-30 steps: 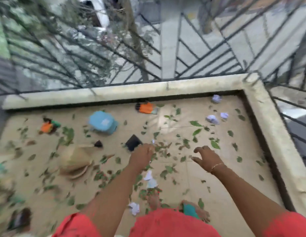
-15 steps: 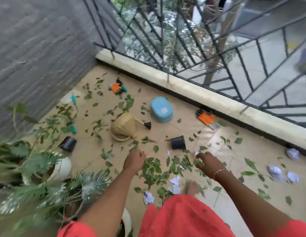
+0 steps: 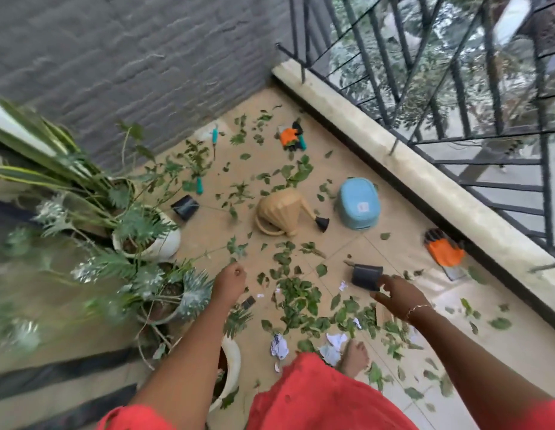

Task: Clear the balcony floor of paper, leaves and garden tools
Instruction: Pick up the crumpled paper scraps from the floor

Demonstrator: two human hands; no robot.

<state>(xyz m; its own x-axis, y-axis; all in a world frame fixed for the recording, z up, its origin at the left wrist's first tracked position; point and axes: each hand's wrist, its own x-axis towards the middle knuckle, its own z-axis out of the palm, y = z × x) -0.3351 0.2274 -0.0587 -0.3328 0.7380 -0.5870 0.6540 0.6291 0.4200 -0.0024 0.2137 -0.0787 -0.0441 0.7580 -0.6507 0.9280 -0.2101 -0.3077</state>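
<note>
Your left hand (image 3: 229,282) hangs with fingers curled on nothing visible, while your right hand (image 3: 400,294) spreads loose fingers just beside a black pot (image 3: 366,276). Leaves (image 3: 296,301), paper (image 3: 278,349), gloves (image 3: 445,251) and a can (image 3: 282,212) litter the floor (image 3: 403,243).

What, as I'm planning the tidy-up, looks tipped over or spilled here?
The tan watering can lies on its side mid-floor, the blue tub appears upside down beside it, and leaves and crumpled paper litter the tiles.
</note>
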